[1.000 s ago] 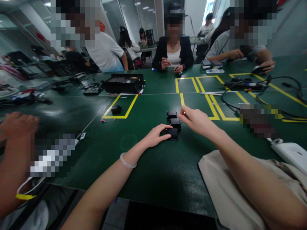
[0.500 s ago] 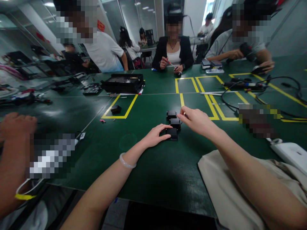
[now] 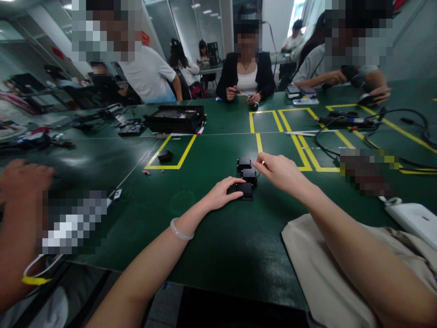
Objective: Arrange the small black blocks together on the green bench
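Three small black box-shaped parts stand close together in a row on the green table. My left hand (image 3: 223,193) reaches in from the left, thumb and fingers around the nearest black box (image 3: 245,190). Just beyond it sits the middle black box (image 3: 249,175), partly behind my fingertips. The far black box (image 3: 244,164) lies at the end of the row. My right hand (image 3: 275,168) is closed in a pinch at the right side of the row. From it a thin dark shaft (image 3: 258,176), like a small screwdriver's, slants down beside the middle box; its handle is mostly hidden.
Yellow tape outlines (image 3: 303,155) mark the green table (image 3: 211,246). A black tray-like case (image 3: 175,118) and a small black part (image 3: 165,156) lie to the left. Cables (image 3: 321,136), beige cloth (image 3: 307,255) and a white power bank (image 3: 414,221) are right. Co-workers sit around; one's arm (image 3: 20,218) is left.
My hands and the black boxes look unmoved. Across the table, a co-worker's hand holding a screwdriver has shifted slightly lower.
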Demonstrator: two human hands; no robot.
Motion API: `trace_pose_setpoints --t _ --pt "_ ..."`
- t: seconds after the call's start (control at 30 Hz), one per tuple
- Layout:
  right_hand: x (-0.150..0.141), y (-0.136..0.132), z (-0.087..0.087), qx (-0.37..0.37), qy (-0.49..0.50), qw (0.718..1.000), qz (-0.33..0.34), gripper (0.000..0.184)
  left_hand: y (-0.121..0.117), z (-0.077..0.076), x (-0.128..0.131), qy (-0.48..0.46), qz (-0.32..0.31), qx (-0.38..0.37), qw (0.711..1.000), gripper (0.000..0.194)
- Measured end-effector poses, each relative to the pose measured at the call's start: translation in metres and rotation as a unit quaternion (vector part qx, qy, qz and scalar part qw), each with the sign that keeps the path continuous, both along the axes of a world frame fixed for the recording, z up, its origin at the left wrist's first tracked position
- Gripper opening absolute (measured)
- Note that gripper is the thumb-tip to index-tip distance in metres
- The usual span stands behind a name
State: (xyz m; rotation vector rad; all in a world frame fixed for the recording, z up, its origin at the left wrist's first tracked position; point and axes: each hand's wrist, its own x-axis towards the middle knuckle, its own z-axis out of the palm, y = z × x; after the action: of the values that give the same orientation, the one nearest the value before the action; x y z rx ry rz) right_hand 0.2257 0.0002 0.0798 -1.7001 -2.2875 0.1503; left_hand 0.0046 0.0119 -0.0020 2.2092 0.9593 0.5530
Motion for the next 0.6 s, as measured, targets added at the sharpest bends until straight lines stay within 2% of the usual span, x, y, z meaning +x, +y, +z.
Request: trace_pose_setpoints --t 0.2,0.47,0.6 --pt "0.0006 -0.0016 0.0019 -0.009 0.021 1.0 0.022 0.023 0.0011 -0.002 0.0 -0.004 -0.001 0.006 1.0 0.04" --pt "-0.0003 -0.0007 0.0002 -0.004 -0.003 1.0 -0.003 0.025 0.0011 -0.0017 -0.0001 -0.01 -0.002 0.001 1.0 0.04" --pt "0.0003 -0.001 0.0002 -0.018 0.032 0.999 0.013 0.022 0.0007 -0.0005 0.0001 -0.008 -0.002 -0.003 1.0 0.04"
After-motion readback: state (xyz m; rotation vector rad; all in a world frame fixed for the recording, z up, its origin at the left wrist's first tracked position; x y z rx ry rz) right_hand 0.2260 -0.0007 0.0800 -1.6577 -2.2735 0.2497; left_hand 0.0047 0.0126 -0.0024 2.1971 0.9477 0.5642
